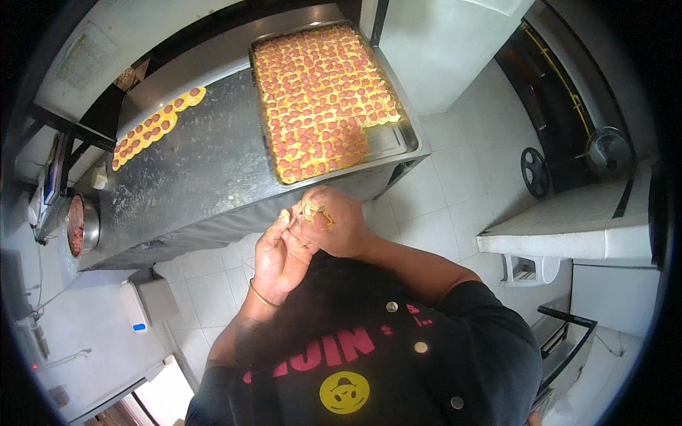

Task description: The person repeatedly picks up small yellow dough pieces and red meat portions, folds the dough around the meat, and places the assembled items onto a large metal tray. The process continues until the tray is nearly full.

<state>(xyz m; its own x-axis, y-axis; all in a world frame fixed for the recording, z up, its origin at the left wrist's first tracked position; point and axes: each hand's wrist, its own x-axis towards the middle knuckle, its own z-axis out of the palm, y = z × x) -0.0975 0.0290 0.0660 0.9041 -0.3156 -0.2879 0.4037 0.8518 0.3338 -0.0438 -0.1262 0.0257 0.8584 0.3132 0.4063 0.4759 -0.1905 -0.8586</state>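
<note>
In front of my body, near the table's front edge, I hold a small yellow dough piece with pink meat filling (323,220). My right hand (342,226) is curled around it. The fingertips of my left hand (280,257) pinch at its edge, with pale dough or flour on the thumb. Just beyond my hands lies a large metal tray (391,142) packed with rows of similar filled pieces. Its front right corner shows bare metal. Flat yellow dough rounds (153,129), each topped with a pink dab of meat, lie overlapped in rows on the table's left.
A steel bowl (91,224) of pink minced meat stands at the metal table's (206,156) left end, with a small pale lump (99,177) beside it. A white wall panel (433,57) rises beyond the tray. A white-edged counter (568,243) is on the right. A white bin (145,305) stands lower left.
</note>
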